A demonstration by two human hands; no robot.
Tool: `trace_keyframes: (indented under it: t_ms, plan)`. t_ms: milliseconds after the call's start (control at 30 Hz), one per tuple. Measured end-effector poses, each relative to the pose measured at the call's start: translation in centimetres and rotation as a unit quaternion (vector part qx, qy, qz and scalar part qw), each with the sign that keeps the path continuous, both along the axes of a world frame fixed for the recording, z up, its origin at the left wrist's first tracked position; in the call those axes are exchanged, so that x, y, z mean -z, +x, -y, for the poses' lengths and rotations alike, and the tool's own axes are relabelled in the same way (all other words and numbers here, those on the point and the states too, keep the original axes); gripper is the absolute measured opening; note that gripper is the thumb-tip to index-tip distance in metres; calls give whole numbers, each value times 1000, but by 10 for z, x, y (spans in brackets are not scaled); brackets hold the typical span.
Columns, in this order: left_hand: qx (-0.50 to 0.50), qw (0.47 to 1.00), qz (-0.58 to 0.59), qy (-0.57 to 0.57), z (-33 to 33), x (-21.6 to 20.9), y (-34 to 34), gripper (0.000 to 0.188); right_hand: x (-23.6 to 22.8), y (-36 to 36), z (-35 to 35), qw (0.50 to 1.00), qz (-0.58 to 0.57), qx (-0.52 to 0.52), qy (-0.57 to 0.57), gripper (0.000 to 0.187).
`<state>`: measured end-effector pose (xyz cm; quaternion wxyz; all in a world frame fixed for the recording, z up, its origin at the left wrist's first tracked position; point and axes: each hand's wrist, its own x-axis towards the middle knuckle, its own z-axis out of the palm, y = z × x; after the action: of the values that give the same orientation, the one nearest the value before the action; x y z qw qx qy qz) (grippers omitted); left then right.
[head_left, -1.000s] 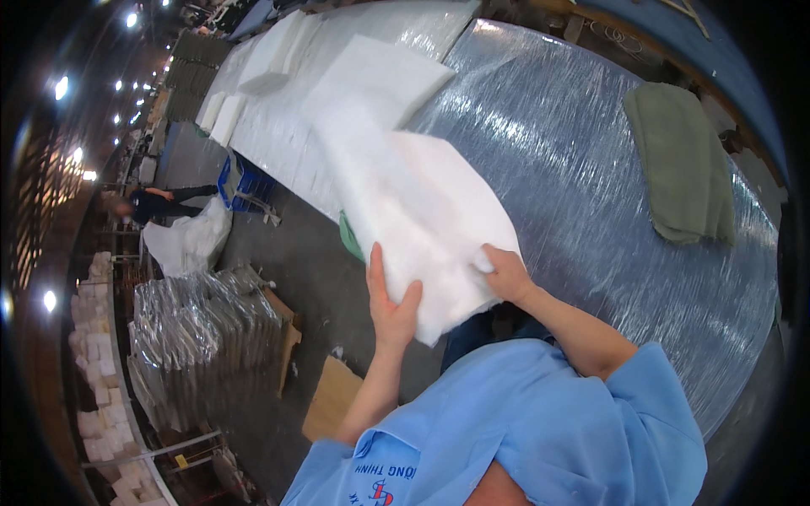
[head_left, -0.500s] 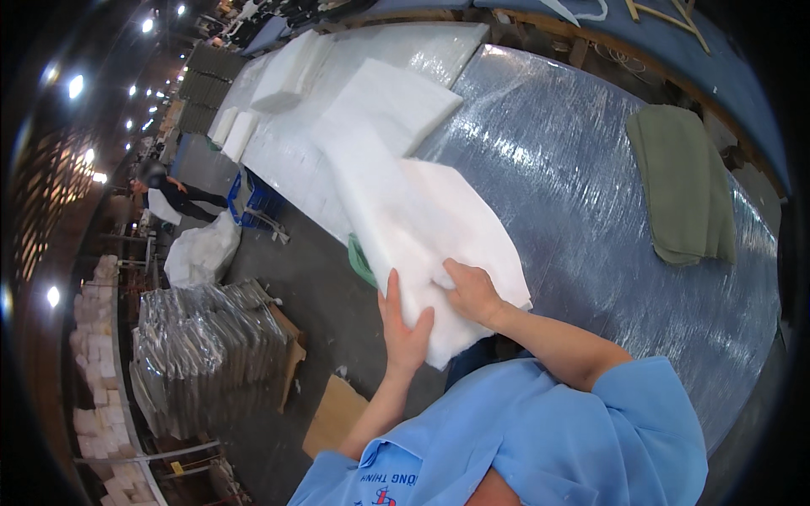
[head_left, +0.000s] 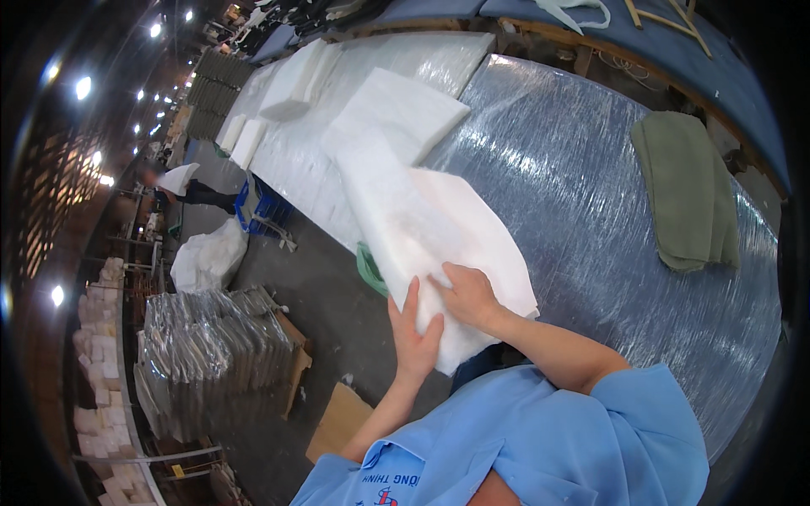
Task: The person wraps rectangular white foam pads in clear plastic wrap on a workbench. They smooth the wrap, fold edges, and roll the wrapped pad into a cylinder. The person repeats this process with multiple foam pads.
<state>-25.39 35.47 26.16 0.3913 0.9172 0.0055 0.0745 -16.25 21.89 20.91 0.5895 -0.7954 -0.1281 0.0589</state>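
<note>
A long strip of white fibre batting (head_left: 384, 190) runs toward me over a flat, off-white panel (head_left: 472, 221) with a curved edge. Its near end hangs past the table's edge, close to my body. My left hand (head_left: 415, 339) rests against the strip's near left side, thumb and index finger spread apart. Across from it, my right hand (head_left: 472, 297) pinches the batting near its right edge with thumb and bent fingers. The strip's far end meets a thicker white batting piece (head_left: 413, 110) on the table. What lies under my fingertips is hidden.
The table (head_left: 582, 211) is covered in shiny plastic film. Folded olive-green fabric (head_left: 683, 190) lies at right, stacked white batting (head_left: 295, 80) at far left. On the floor stand plastic-wrapped panels (head_left: 215, 358), a white bundle (head_left: 209, 255) and a blue crate (head_left: 260, 207). Another person (head_left: 190, 187) is beyond.
My right hand has shifted slightly left over the batting, nearer my left hand. The person in the background has moved and now holds a white piece higher. The whole view has shifted slightly.
</note>
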Motion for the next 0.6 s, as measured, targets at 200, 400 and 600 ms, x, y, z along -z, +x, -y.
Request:
trace_keyframes:
  t_ms: [200,400,600]
  plan:
    - [-2,999,24,-35,3,1,-1,78,36,14,19,995,-70,42,-52,41]
    - [-1,1000,-2,-7,5,-6,1,78,-4,3,1,999,22,-7,-35,41]
    - [-37,953,3,-301,-24,-21,33,69,38,21,27,991,-53,123,2,37]
